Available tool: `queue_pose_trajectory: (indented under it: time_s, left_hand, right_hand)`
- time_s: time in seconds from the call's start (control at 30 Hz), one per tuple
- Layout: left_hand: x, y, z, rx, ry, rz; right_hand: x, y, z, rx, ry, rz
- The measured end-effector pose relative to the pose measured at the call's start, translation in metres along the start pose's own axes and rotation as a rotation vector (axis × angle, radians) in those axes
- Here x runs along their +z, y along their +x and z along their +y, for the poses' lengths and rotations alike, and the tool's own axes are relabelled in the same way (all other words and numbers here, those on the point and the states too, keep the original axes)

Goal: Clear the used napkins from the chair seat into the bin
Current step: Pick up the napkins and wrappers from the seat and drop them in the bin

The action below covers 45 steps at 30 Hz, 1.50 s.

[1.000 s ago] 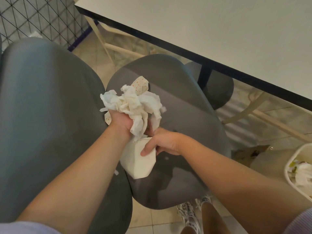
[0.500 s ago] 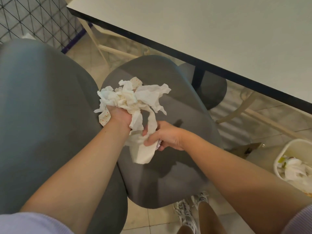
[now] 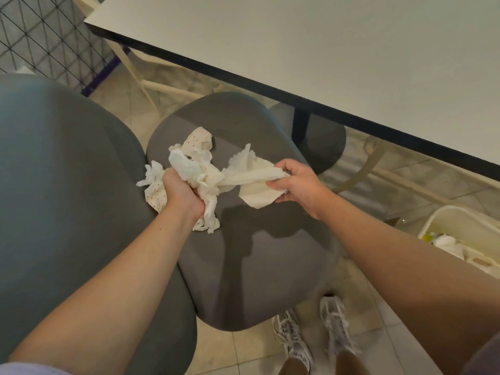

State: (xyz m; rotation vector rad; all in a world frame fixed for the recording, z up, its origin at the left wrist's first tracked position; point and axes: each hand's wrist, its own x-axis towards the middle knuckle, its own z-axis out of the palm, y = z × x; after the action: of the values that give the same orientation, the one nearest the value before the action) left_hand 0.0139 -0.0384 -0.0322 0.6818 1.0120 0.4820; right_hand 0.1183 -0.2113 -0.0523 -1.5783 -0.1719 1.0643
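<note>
My left hand (image 3: 181, 191) grips the crumpled napkins (image 3: 194, 169); right-hand fingers (image 3: 273, 183) pinch the flat napkin (image 3: 257, 185). Recommend bunching both before crossing to the bin (image 3: 460, 220).

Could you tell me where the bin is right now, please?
In the head view the bin sits on the floor at the far right edge, beyond the right hand and below the table edge.

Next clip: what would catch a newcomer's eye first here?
The crumpled white napkins held above the grey chair seat: the left hand clutches the wad, while the right hand holds one napkin stretched out from it. At the right edge, a white bin already holds rubbish.
</note>
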Motion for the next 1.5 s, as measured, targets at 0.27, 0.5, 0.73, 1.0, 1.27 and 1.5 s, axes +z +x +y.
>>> queue_pose_trajectory:
  time_s: [0.27,0.5,0.73,1.0,1.27,1.5]
  left_hand:
    - [0.033,-0.029,-0.040,-0.070,0.266,-0.154]
    - [0.090,-0.080,-0.107,-0.150,0.467,-0.316]
    - [0.160,-0.143,-0.222,-0.229,0.663,-0.375]
    - [0.215,-0.192,-0.326,0.053,1.076,-0.541]
    - [0.214,-0.156,-0.380,0.722,1.722,-1.059]
    - [0.212,-0.131,-0.410,0.892,2.273,-1.239]
  right_hand:
    - [-0.044,-0.037,0.008,-0.011,0.156,0.047]
    - [-0.120,-0.092,0.036,0.009,0.222,0.102]
    - [-0.233,-0.174,0.093,0.078,0.272,0.207]
    - [-0.322,-0.225,0.155,0.116,0.002,0.367]
    - [-0.334,-0.202,0.191,0.046,-0.979,0.295]
    - [-0.335,-0.174,0.202,0.223,-1.235,0.198]
